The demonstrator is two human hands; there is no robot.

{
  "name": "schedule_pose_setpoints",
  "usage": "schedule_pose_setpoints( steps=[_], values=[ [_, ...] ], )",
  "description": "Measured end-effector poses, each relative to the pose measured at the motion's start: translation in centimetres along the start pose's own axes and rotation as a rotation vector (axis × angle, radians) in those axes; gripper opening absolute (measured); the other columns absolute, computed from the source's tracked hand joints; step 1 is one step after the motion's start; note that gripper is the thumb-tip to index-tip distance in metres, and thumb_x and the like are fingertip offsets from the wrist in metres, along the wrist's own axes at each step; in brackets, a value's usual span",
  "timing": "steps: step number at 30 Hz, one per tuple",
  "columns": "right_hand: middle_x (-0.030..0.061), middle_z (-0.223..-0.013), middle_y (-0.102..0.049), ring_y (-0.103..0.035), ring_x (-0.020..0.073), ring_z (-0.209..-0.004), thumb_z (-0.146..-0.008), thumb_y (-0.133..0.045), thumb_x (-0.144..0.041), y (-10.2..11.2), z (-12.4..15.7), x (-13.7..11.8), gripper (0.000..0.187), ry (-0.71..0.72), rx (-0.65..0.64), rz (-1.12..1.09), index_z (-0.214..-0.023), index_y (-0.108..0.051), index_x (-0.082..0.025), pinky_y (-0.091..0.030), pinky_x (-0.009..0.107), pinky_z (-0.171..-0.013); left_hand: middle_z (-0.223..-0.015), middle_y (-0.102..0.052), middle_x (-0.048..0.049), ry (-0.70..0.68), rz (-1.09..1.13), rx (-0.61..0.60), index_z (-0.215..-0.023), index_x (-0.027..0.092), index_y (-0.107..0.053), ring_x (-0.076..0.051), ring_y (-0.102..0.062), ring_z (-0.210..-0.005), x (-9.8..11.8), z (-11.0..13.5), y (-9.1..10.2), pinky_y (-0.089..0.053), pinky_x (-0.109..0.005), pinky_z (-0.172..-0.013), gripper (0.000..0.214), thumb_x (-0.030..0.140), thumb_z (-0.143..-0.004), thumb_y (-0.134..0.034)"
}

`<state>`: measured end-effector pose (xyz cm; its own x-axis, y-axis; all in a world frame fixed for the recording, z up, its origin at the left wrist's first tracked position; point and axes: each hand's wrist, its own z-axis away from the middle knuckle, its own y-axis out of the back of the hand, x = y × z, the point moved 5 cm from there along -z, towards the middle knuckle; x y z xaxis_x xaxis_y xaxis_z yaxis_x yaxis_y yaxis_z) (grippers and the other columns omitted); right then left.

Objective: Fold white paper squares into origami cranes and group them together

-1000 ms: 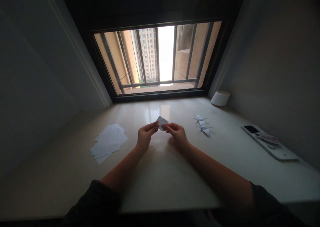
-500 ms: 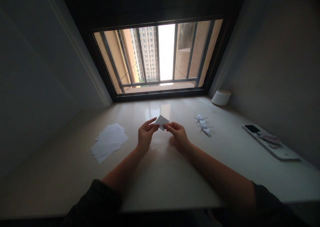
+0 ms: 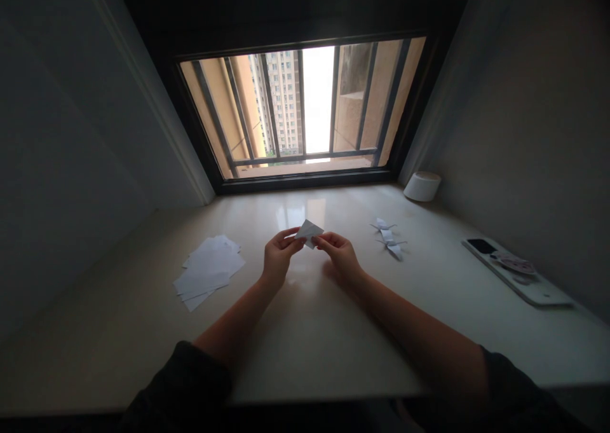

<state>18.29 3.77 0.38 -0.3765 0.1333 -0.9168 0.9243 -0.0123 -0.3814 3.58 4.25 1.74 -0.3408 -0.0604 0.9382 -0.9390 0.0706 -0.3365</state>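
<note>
Between my two hands is a small piece of folded white paper (image 3: 309,229), its top corner pointing toward the window. My left hand (image 3: 277,255) pinches the paper's left side, thumb in front and fingers behind. On the other side, my right hand (image 3: 339,253) grips the lower right edge between thumb and fingertips. The fingers cover part of the paper's lower folds. Two folded paper cranes (image 3: 391,243) lie one before the other to the right of my right hand. Off to the left rests a loose stack of white paper sheets (image 3: 210,271).
A pale, glossy sill (image 3: 305,350) carries everything. Against the right wall lie a phone (image 3: 519,277) with a round grip on its back and, farther off, a white rounded object (image 3: 422,186). A dark-framed window (image 3: 305,185) with bars outside closes off the back.
My left fingers have closed in a little behind the paper, the raised index finger now lying lower along it. The paper stays in nearly the same place; little else differs.
</note>
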Motion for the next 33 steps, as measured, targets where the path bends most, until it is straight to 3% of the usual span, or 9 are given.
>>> schedule_pose_setpoints(
  steps=[11, 23, 29, 33],
  values=[
    [0.001, -0.066, -0.067, -0.058, 0.0142, -0.065, -0.057, -0.079, -0.034, 0.4, -0.1, 0.4, 0.02, -0.027, 0.051, 0.004, -0.066, -0.069, -0.019, -0.043, 0.03, -0.071, -0.083, -0.072, -0.005, 0.121, 0.132, 0.042, -0.099, 0.014, -0.066, -0.013, -0.065, -0.078, -1.4, -0.3, 0.3, -0.048, -0.029, -0.083, 0.044, 0.02, -0.058, -0.08],
    [0.0013, -0.066, -0.067, -0.06, 0.0147, -0.064, -0.053, -0.081, -0.033, 0.5, -0.2, 0.5, 0.027, -0.039, 0.065, -0.035, -0.069, -0.066, -0.018, -0.045, 0.031, -0.07, -0.082, -0.071, -0.0049, 0.155, 0.137, 0.072, -0.098, 0.013, -0.066, -0.013, -0.065, -0.078, -1.5, -0.1, 0.3, -0.048, -0.031, -0.086, 0.044, 0.019, -0.057, -0.08],
    [0.0014, -0.065, -0.068, -0.062, 0.0166, -0.062, -0.052, -0.081, -0.037, 0.4, -0.3, 0.6, 0.033, -0.028, 0.053, -0.049, -0.069, -0.06, -0.019, -0.047, 0.033, -0.07, -0.083, -0.072, -0.0054, 0.141, 0.08, 0.054, -0.1, 0.014, -0.066, -0.014, -0.065, -0.079, -1.6, -0.2, 0.5, -0.048, -0.031, -0.085, 0.045, 0.023, -0.058, -0.08],
    [-0.0001, -0.06, -0.065, -0.062, 0.0177, -0.061, -0.05, -0.081, -0.043, 0.5, -0.4, 0.6, 0.039, 0.0, 0.048, -0.005, -0.066, -0.054, -0.02, -0.047, 0.033, -0.066, -0.083, -0.072, -0.0089, 0.073, -0.084, -0.004, -0.099, 0.012, -0.066, -0.018, -0.066, -0.078, -1.0, -0.4, 0.5, -0.048, -0.032, -0.08, 0.047, 0.03, -0.058, -0.08]
  ],
)
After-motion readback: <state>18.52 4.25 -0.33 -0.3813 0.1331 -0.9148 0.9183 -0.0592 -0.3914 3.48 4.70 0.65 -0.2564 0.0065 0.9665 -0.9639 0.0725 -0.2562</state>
